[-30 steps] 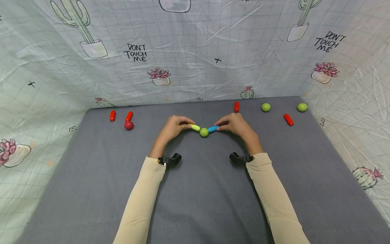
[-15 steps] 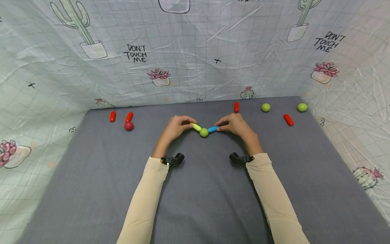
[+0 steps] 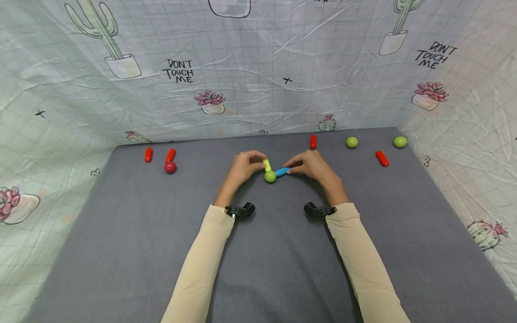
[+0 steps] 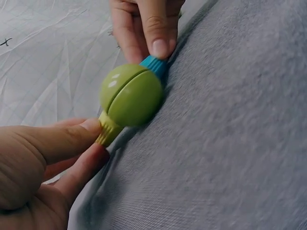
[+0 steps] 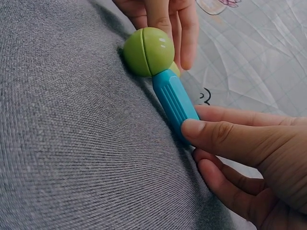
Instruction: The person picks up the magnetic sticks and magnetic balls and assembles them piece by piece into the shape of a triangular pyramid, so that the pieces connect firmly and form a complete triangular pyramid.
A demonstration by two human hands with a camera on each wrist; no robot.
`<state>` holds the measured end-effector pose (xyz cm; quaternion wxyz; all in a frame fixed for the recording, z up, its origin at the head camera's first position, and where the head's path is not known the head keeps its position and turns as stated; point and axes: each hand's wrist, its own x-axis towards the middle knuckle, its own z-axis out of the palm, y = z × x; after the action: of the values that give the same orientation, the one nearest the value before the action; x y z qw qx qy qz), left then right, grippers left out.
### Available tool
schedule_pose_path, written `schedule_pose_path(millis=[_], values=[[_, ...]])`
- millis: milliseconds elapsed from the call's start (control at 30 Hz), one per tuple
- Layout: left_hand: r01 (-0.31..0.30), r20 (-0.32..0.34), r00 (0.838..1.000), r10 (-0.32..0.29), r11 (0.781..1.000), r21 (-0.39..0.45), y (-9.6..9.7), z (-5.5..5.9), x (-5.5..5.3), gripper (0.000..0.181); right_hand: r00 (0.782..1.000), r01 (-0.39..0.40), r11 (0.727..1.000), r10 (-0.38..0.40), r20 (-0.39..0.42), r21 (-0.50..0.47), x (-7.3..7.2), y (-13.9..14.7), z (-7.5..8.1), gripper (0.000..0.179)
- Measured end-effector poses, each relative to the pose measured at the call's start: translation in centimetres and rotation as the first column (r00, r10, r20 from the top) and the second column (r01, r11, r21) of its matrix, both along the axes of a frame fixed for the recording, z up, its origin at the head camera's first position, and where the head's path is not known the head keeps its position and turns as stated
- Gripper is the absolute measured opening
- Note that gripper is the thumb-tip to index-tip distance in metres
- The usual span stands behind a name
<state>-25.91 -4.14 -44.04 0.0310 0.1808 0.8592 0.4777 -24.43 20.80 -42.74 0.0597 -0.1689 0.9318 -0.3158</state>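
Hands pinch ridged rods touching a glossy, grooved green ball.

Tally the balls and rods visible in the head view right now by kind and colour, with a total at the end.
Green balls: 3
Red ball: 1
Red rods: 4
Yellow rod: 1
Blue rod: 1
Total: 10

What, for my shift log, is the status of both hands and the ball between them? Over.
Left hand pinches yellow stick. Right hand pinches blue stick. Green ball touches one end of each. Nothing visibly in the way.
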Motion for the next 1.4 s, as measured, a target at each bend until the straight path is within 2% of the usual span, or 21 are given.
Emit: schedule_pose_path(millis=[233,500,800,1033,1233,1400], values=[[-0.047,-0.014,0.999,0.047,0.999,-0.024,-0.1,0.3,0.7,0.028,1.000,0.014,1.000,-0.014,0.002,-0.016,0.0,-0.3,-0.1,0.019],[-0.019,-0.026,1.000,0.017,0.996,-0.086,0.6,1.5,1.7,0.037,0.997,0.082,0.997,-0.082,0.011,-0.009,0.2,-0.7,0.3,0.024],[-0.073,-0.043,0.997,0.069,0.992,-0.099,1.1,1.0,1.7,0.030,0.996,0.071,0.997,-0.072,-0.046,-0.015,0.2,-0.7,-0.3,0.027],[-0.104,-0.067,0.993,0.098,0.991,-0.089,0.6,0.9,1.7,0.028,0.997,0.074,0.997,-0.075,-0.028,-0.029,0.2,-0.8,-0.5,0.026],[-0.137,-0.056,0.990,0.132,0.986,-0.093,0.5,1.0,1.7,0.028,0.997,0.070,0.997,-0.072,-0.033,-0.043,0.2,-0.9,-0.7,0.026],[-0.120,-0.058,0.992,0.115,0.988,-0.098,0.7,1.0,1.8,0.030,0.996,0.080,0.996,-0.081,-0.045,-0.039,0.4,-0.8,-0.6,0.026]])
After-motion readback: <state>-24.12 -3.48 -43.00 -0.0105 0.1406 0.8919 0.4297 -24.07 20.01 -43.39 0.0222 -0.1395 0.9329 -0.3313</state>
